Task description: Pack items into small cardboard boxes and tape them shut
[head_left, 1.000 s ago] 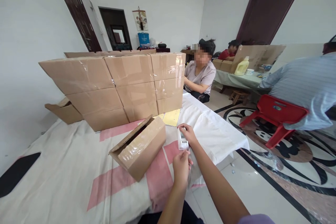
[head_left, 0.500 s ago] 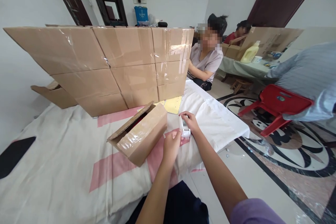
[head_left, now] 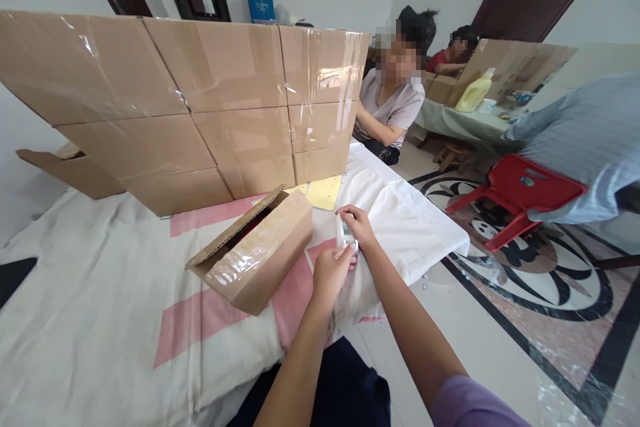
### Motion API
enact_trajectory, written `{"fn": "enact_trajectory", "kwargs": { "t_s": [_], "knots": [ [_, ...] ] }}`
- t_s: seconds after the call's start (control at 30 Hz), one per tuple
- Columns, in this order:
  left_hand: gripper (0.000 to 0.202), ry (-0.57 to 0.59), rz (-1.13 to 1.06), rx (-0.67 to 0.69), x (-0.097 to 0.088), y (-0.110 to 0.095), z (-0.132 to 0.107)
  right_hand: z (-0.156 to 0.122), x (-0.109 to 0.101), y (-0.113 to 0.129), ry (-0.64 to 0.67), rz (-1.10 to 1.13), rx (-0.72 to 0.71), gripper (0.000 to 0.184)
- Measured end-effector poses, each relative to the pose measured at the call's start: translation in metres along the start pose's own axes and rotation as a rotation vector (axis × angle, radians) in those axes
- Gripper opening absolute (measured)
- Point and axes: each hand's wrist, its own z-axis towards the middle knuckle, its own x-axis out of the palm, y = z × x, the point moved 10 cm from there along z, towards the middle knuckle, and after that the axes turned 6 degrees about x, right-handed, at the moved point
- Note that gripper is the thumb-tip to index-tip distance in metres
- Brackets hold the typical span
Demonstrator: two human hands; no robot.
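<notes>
Nearest us, the left hand (head_left: pixel 331 272) has its fingers curled at the near end of a white device (head_left: pixel 345 232); we cannot tell how tightly they close, or on what. The right hand (head_left: pixel 359 227) bends around the device's farther part, holding it over the cloth (head_left: pixel 100 300). To their left we see a carton (head_left: pixel 273 253), its flap partly raised. Beyond rises a stack of cartons (head_left: pixel 240 80); farther off, we note a person (head_left: pixel 390 113), a red chair (head_left: pixel 540 180) and a bottle (head_left: pixel 475 92).
</notes>
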Motion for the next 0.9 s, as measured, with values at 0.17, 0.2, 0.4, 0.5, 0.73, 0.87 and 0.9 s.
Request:
{"fn": "enact_trajectory", "kwargs": {
  "t_s": [0.17,0.2,0.4,0.5,0.73,0.87,0.9],
  "knots": [
    [0.02,-0.067,-0.068,0.067,0.003,-0.006,-0.002,0.001,0.0,-0.001,0.004,0.003,-0.002,0.019],
    [0.02,-0.069,-0.088,0.072,0.004,-0.006,-0.003,0.001,0.0,-0.001,0.005,0.004,0.0,0.019],
    [0.022,-0.07,-0.233,-0.002,0.011,-0.002,0.0,0.001,0.0,-0.001,-0.001,0.012,0.003,0.018],
    [0.026,-0.076,-0.288,-0.068,0.013,0.0,-0.002,0.0,0.001,-0.001,0.002,0.012,0.006,0.019],
    [0.023,-0.086,-0.309,-0.098,0.015,-0.005,-0.009,0.001,0.001,-0.003,-0.001,0.007,0.015,0.02],
    [0.02,-0.071,-0.269,-0.109,0.015,-0.001,-0.011,0.001,0.001,-0.002,0.0,0.004,0.011,0.019],
    [0.02,-0.068,-0.255,-0.114,0.014,0.001,-0.012,0.001,0.001,-0.002,0.002,0.003,0.009,0.019]
  ]
}}
